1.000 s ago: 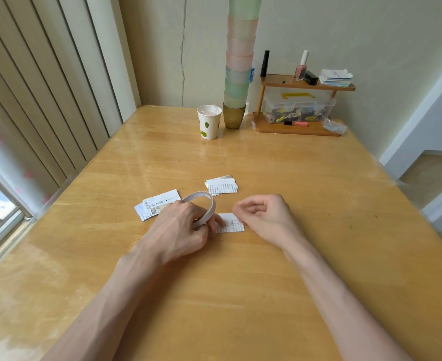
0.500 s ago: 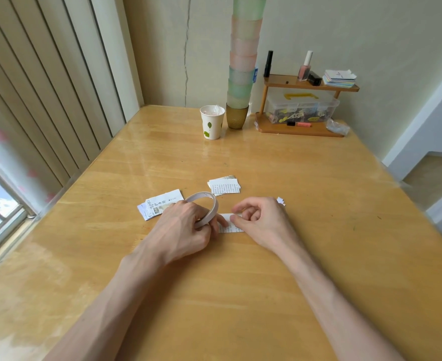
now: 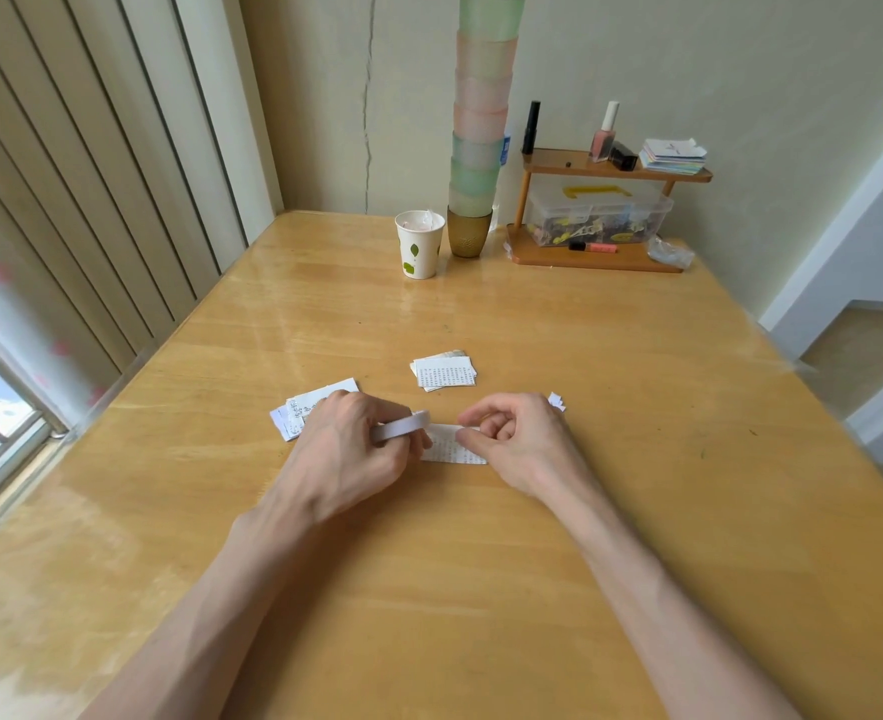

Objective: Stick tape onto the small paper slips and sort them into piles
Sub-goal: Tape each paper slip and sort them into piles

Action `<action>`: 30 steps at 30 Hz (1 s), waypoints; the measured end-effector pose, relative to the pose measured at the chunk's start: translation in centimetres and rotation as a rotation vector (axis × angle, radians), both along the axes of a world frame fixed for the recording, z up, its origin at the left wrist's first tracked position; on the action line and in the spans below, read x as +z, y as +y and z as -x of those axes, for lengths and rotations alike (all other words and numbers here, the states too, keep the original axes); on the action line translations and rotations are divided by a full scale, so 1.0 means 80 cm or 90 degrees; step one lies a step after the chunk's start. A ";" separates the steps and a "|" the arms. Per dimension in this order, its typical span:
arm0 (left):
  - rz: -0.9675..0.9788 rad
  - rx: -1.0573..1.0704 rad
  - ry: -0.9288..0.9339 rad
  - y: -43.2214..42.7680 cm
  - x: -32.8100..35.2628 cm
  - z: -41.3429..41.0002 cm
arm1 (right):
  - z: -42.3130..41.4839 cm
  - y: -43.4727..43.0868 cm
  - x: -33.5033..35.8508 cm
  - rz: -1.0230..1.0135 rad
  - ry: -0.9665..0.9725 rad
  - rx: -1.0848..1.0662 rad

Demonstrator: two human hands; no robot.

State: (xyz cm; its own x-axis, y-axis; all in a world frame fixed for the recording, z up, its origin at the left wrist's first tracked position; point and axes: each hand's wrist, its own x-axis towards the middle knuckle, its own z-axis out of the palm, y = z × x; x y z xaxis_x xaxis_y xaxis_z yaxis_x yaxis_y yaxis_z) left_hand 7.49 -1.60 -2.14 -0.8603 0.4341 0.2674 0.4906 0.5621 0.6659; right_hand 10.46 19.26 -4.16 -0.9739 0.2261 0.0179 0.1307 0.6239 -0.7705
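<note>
Hands | left hand [image 3: 345, 452] grips tape roll [image 3: 403, 427] | right hand [image 3: 525, 444] pinches paper slip [image 3: 448, 450]

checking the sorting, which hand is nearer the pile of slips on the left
Left. The left hand partly covers the pile; the right hand sits beyond the tape roll.

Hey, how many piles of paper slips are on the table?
2: far pile beyond the hands, left pile partly under the left hand. A single slip lies between the hands. Hands may hide more.

Hands [image 3: 348, 449] [image 3: 525, 441] partly hide the slip [image 3: 447, 448], print seemingly unreadable.
</note>
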 end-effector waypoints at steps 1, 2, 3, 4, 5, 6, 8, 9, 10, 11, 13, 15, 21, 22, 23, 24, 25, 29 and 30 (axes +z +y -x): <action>-0.022 0.015 -0.014 0.001 0.000 0.000 | 0.000 0.000 0.000 0.004 0.001 -0.001; -0.046 0.030 -0.027 0.003 0.002 0.000 | 0.000 0.000 0.000 0.008 0.003 0.000; -0.069 0.046 -0.040 0.004 0.003 0.000 | -0.001 0.000 -0.001 0.012 0.004 0.001; -0.090 0.056 -0.051 0.005 0.004 0.000 | -0.001 0.001 -0.001 0.016 0.005 0.004; -0.109 0.061 -0.059 0.006 0.006 -0.001 | -0.002 0.001 -0.001 0.019 0.005 0.009; -0.120 0.064 -0.060 0.006 0.007 0.000 | -0.003 0.002 0.000 0.024 0.004 0.015; -0.120 0.060 -0.063 0.006 0.006 0.001 | -0.004 0.003 0.001 0.032 0.003 0.028; -0.106 0.050 -0.081 0.006 0.006 0.002 | -0.004 0.004 0.001 0.035 0.005 0.031; -0.088 0.030 -0.105 0.006 0.005 0.002 | -0.004 0.004 0.001 0.036 0.008 0.031; -0.071 0.002 -0.136 0.005 0.005 0.002 | -0.004 0.004 0.001 0.038 0.011 0.030; -0.028 -0.053 -0.165 0.005 0.001 0.003 | -0.004 0.004 0.000 0.039 0.016 0.027; 0.026 -0.066 -0.120 0.005 -0.008 0.005 | -0.005 0.004 0.000 0.036 0.016 0.027; 0.083 -0.024 -0.047 0.013 -0.016 0.002 | -0.005 0.006 0.003 0.051 0.016 0.032; 0.079 -0.018 -0.062 0.014 -0.016 0.003 | -0.006 0.005 0.003 0.052 0.015 0.033; 0.075 -0.014 -0.074 0.014 -0.017 0.004 | -0.007 0.005 0.003 0.055 0.015 0.033; 0.074 -0.009 -0.084 0.015 -0.018 0.005 | -0.007 0.005 0.004 0.061 0.016 0.031; 0.073 -0.005 -0.094 0.015 -0.018 0.006 | -0.008 0.006 0.005 0.072 0.020 0.029; 0.067 0.006 -0.128 0.016 -0.018 0.009 | -0.009 0.009 0.008 0.115 0.030 0.018; 0.066 0.006 -0.130 0.016 -0.018 0.009 | -0.010 0.007 0.008 0.112 0.032 0.017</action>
State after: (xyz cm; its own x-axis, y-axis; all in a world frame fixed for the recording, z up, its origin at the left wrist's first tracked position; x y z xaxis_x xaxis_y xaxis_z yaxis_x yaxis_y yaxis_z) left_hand 6.78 -0.33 -3.60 -0.8961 0.4419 0.0418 0.3459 0.6363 0.6895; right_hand 11.24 19.86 -3.51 -0.9787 0.2034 0.0292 0.0741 0.4821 -0.8730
